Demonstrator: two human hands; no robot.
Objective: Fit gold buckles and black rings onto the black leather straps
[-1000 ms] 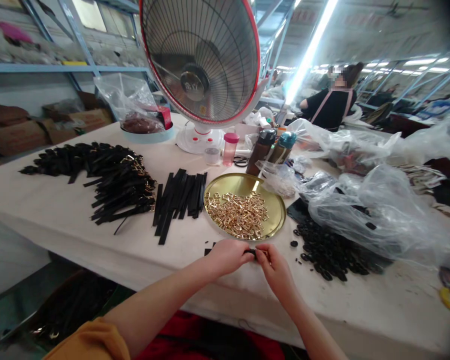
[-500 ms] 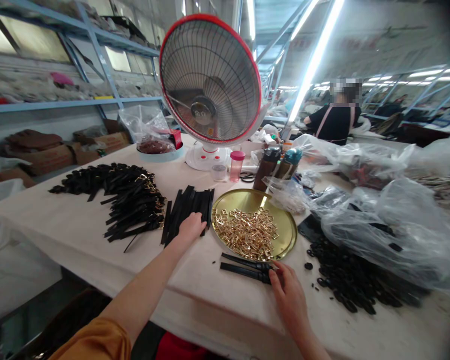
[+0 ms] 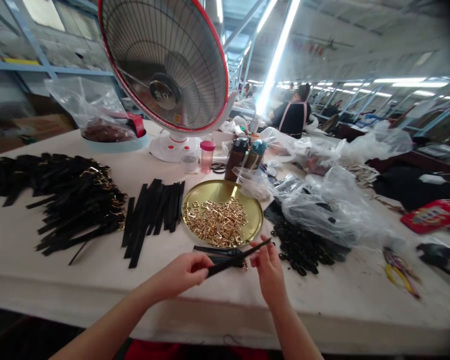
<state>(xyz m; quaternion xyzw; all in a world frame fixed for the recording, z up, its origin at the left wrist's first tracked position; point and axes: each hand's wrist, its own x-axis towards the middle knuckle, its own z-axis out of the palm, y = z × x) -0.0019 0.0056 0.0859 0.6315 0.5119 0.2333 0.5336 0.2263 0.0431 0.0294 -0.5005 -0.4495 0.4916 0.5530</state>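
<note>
A flat black strap (image 3: 234, 261) is held slanting over the front of the table. My left hand (image 3: 189, 272) pinches its lower left end between thumb and fingers. At the upper right end, my right hand (image 3: 268, 267) has its fingers around the strap near the tip. Beneath it lie strap pieces (image 3: 217, 254) with gold buckles at their right ends. Just behind is a round gold tray (image 3: 255, 220) bearing a heap of small gold buckles (image 3: 221, 222). Loose black straps (image 3: 153, 205) lie in a row left of the tray.
Buckled straps (image 3: 82, 200) are piled at left. Black rings (image 3: 300, 250) and plastic bags (image 3: 322, 200) lie at right, with yellow-handled pliers (image 3: 399, 280) beyond. A round heater (image 3: 165, 90), a pink-lidded cup (image 3: 206, 157) and bottles (image 3: 235, 159) stand behind. A person (image 3: 294, 117) sits farther back.
My left hand has lifted a black strap from the row and brought it right. My right hand has left the buckled straps and come to the lifted strap's end. The view has turned right.
</note>
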